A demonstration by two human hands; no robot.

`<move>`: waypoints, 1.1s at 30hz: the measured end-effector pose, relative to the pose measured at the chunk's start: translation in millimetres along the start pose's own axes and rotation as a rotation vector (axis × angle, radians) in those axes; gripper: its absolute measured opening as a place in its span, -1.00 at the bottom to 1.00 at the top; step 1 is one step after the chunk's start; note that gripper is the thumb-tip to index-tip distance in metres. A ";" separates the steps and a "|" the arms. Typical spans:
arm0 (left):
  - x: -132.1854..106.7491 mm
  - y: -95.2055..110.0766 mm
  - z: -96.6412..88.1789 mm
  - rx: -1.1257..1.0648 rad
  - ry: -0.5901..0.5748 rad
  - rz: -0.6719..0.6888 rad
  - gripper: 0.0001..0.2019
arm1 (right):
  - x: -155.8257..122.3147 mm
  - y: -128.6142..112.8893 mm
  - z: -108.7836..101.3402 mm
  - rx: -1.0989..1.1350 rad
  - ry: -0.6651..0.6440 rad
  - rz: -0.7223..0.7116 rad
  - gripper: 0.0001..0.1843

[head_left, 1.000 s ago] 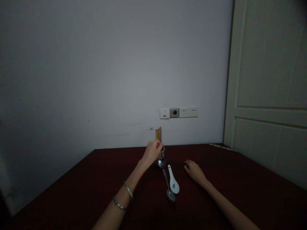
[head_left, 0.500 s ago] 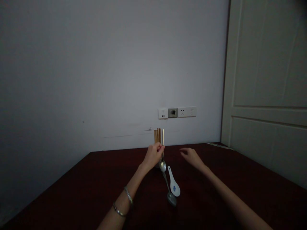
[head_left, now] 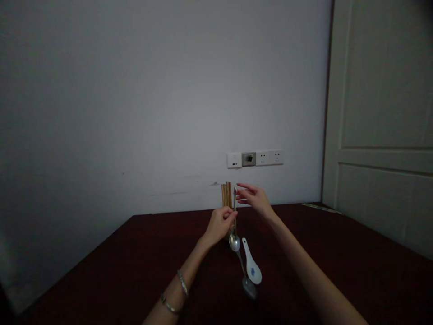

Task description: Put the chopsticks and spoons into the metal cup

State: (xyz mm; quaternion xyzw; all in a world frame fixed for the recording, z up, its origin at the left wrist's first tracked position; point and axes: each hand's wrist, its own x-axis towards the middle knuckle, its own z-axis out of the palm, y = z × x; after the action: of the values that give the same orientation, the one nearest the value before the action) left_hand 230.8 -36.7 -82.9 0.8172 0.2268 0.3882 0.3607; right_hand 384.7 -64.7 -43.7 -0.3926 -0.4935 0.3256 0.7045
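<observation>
My left hand (head_left: 221, 225) pinches a metal spoon (head_left: 234, 243) by its handle, which points up while the bowl hangs down. My right hand (head_left: 253, 197) is at the top of that handle with its fingers apart; whether a fingertip touches it I cannot tell. Behind my left hand stand several chopsticks (head_left: 226, 194), their lower ends hidden. On the table below lie a second, darker metal spoon (head_left: 249, 288) and a white ceramic spoon (head_left: 253, 271) with a blue mark, side by side.
The dark red table (head_left: 152, 257) reaches back to a pale wall with a row of sockets (head_left: 269, 157). A panelled white door (head_left: 382, 180) stands on the right. A thin strip (head_left: 323, 208) lies near the table's back right edge.
My right hand has moved left and up to the top of the spoon's handle, and its fingers have spread. My left hand still holds the spoon. The view has shifted slightly.
</observation>
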 end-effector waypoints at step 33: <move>5.9 -39.3 11.3 -0.268 0.107 -0.273 -0.67 | 2.7 -20.9 -34.9 0.146 0.323 -0.084 -0.70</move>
State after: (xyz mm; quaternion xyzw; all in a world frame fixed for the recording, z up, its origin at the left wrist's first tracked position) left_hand 239.8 -12.5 -115.2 0.7018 0.3005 0.4054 0.5028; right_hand 420.2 -80.6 -31.4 -0.3665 -0.3649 0.2637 0.8142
